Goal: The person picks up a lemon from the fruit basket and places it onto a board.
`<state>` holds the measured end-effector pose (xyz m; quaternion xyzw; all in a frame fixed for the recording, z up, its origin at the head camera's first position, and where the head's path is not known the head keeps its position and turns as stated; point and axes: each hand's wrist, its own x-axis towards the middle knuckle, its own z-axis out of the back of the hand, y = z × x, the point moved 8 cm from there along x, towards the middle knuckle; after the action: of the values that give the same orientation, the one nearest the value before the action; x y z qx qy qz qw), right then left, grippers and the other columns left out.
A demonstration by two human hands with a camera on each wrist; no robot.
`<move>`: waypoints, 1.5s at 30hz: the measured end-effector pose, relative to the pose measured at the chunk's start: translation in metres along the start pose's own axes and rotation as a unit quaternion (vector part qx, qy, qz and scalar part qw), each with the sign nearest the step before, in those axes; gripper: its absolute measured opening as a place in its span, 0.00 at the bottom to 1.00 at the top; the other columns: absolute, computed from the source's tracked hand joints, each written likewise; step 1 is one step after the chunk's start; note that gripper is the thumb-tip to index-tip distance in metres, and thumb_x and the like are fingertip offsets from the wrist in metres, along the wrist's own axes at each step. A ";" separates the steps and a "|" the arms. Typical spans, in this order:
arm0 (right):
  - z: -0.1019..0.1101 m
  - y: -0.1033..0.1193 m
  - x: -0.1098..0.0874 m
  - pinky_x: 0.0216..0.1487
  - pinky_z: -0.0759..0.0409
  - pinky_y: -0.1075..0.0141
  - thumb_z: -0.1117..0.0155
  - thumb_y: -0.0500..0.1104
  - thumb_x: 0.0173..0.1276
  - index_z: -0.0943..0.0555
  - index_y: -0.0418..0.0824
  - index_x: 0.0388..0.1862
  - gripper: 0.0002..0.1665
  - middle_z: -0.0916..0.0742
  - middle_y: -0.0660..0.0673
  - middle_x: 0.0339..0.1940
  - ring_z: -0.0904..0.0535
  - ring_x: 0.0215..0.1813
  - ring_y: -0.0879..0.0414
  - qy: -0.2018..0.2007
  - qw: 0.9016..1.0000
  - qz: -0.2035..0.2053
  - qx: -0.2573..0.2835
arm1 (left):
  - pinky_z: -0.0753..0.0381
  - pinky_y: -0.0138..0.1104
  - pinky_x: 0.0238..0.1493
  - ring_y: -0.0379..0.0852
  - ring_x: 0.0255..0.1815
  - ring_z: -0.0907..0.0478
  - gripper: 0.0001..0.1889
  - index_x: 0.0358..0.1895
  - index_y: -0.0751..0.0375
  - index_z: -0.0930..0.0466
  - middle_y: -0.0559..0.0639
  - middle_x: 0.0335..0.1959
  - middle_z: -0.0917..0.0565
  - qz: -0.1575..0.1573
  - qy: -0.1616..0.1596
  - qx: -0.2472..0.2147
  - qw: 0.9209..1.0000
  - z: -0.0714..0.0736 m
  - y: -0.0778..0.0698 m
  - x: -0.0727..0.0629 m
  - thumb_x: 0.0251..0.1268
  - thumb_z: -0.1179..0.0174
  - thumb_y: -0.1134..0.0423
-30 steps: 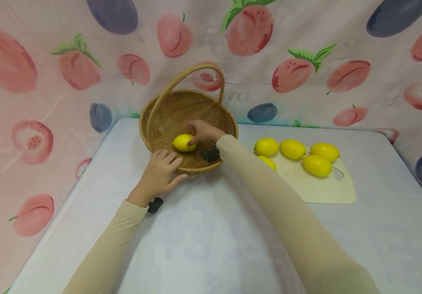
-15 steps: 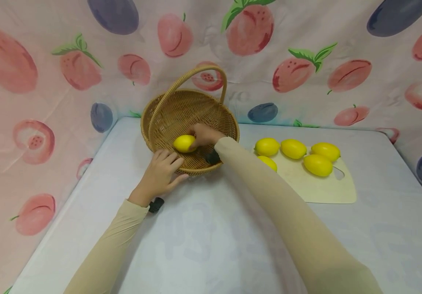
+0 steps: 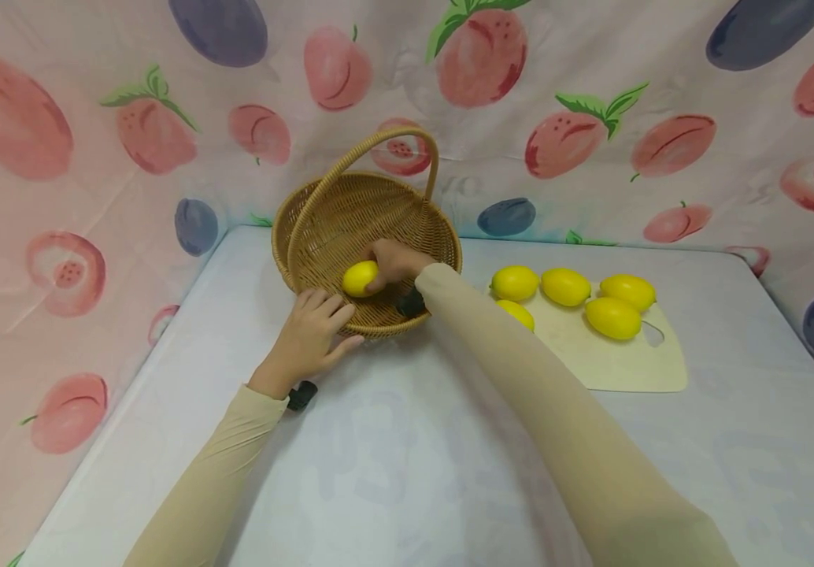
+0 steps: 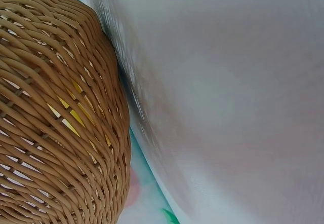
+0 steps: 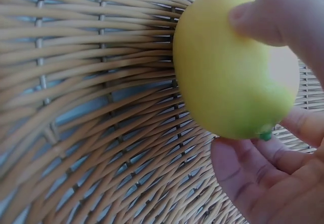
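A tan wicker basket point(image 3: 357, 201) with a tall arched handle stands at the back of the table, its open side facing me. Inside it, my right hand point(image 3: 398, 261) pinches a yellow lemon point(image 3: 357, 279). In the right wrist view the thumb presses the top of the lemon point(image 5: 217, 62), and the fingers lie below, near its green stem tip. My left hand point(image 3: 305, 333) rests on the basket's front left rim, fingers over the edge and thumb stretched along the outside. The left wrist view shows the woven outer wall point(image 4: 66, 133), with yellow behind the gaps, but no fingers.
Right of the basket lies a cream cutting board point(image 3: 619, 370) with several lemons point(image 3: 612, 318) on and around its far part; my right sleeve point(image 3: 520, 378) partly covers one. A fruit-print cloth point(image 3: 591, 47) hangs behind the white table point(image 3: 414, 472).
My right hand has closed its fingers on the lemon and shifted it slightly to the right inside the basket. The left hand stays at the rim.
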<state>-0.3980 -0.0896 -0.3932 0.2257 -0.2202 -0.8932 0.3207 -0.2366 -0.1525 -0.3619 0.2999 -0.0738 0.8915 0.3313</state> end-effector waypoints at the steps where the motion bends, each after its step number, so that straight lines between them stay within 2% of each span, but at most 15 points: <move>1: 0.000 0.000 0.000 0.55 0.25 0.61 0.30 0.43 0.56 0.28 0.37 0.57 0.30 0.21 0.42 0.54 0.24 0.51 0.52 -0.001 1.000 0.000 0.002 | 0.33 0.50 0.50 0.53 0.37 0.32 0.34 0.39 0.63 0.23 0.55 0.33 0.23 0.000 0.000 0.001 1.000 0.000 0.000 0.000 0.70 0.69 0.35; 7: 0.004 0.000 0.002 0.55 0.25 0.61 0.29 0.44 0.55 0.28 0.36 0.56 0.31 0.22 0.41 0.56 0.24 0.52 0.51 -0.020 1.000 0.010 0.009 | 0.33 0.50 0.50 0.53 0.37 0.32 0.34 0.38 0.63 0.24 0.55 0.32 0.24 0.000 -0.005 0.002 1.000 -0.001 0.000 -0.001 0.70 0.69 0.35; 12: 0.011 0.004 0.002 0.52 0.24 0.61 0.29 0.42 0.55 0.29 0.36 0.55 0.30 0.23 0.39 0.56 0.25 0.51 0.51 -0.044 0.997 0.040 0.050 | 0.34 0.49 0.49 0.53 0.36 0.32 0.33 0.38 0.63 0.25 0.55 0.32 0.24 -0.002 -0.012 0.002 1.000 -0.001 0.000 -0.001 0.71 0.68 0.36; 18: 0.021 0.012 -0.002 0.55 0.25 0.61 0.30 0.40 0.56 0.30 0.34 0.55 0.30 0.22 0.39 0.55 0.25 0.53 0.50 -0.079 0.989 0.080 0.098 | 0.34 0.50 0.49 0.53 0.36 0.32 0.33 0.39 0.63 0.25 0.56 0.33 0.24 0.001 -0.009 0.001 1.000 0.000 0.001 -0.001 0.70 0.68 0.36; 27: 0.035 0.012 -0.006 0.59 0.27 0.61 0.29 0.42 0.56 0.29 0.36 0.59 0.33 0.22 0.40 0.58 0.26 0.58 0.50 -0.116 0.972 0.090 0.185 | 0.34 0.49 0.49 0.53 0.36 0.33 0.32 0.37 0.62 0.26 0.54 0.31 0.26 0.007 -0.004 0.003 1.000 -0.001 0.003 -0.002 0.70 0.68 0.35; 31: 0.040 0.013 -0.007 0.59 0.26 0.61 0.29 0.43 0.57 0.29 0.36 0.61 0.34 0.22 0.41 0.59 0.26 0.59 0.50 -0.130 0.967 0.095 0.198 | 0.34 0.50 0.49 0.53 0.37 0.32 0.33 0.38 0.62 0.26 0.55 0.32 0.25 0.012 0.003 0.000 1.000 -0.002 0.004 -0.003 0.70 0.68 0.35; 35: 0.046 0.016 -0.009 0.59 0.26 0.61 0.29 0.44 0.57 0.29 0.36 0.61 0.34 0.22 0.41 0.59 0.26 0.59 0.50 -0.145 0.966 0.101 0.191 | 0.35 0.50 0.50 0.54 0.39 0.31 0.28 0.40 0.64 0.24 0.56 0.35 0.23 0.018 0.011 -0.014 1.000 -0.004 0.008 -0.005 0.67 0.55 0.39; 39: 0.052 0.020 -0.010 0.57 0.25 0.62 0.29 0.44 0.56 0.27 0.37 0.60 0.33 0.21 0.41 0.58 0.24 0.57 0.51 -0.160 0.962 0.115 0.190 | 0.36 0.50 0.50 0.54 0.40 0.30 0.23 0.42 0.65 0.23 0.57 0.36 0.23 0.027 0.017 -0.024 0.999 -0.005 0.011 -0.006 0.59 0.42 0.46; 42: 0.055 0.023 -0.010 0.56 0.24 0.62 0.28 0.44 0.56 0.27 0.37 0.59 0.33 0.20 0.41 0.58 0.23 0.56 0.50 -0.166 0.959 0.124 0.193 | 0.36 0.50 0.48 0.55 0.40 0.31 0.23 0.42 0.65 0.23 0.57 0.36 0.23 0.030 0.017 -0.028 0.999 -0.005 0.012 -0.007 0.57 0.41 0.46; 45: 0.057 0.023 -0.011 0.56 0.23 0.61 0.28 0.44 0.56 0.26 0.37 0.59 0.32 0.20 0.42 0.57 0.22 0.56 0.50 -0.168 0.958 0.123 0.195 | 0.37 0.49 0.47 0.55 0.39 0.31 0.24 0.42 0.65 0.23 0.57 0.36 0.24 0.032 0.014 -0.032 0.999 -0.004 0.012 -0.008 0.61 0.44 0.44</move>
<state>-0.4106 -0.0844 -0.3321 0.1018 -0.4667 -0.8117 0.3361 -0.2415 -0.1646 -0.3684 0.2746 -0.1069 0.9028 0.3133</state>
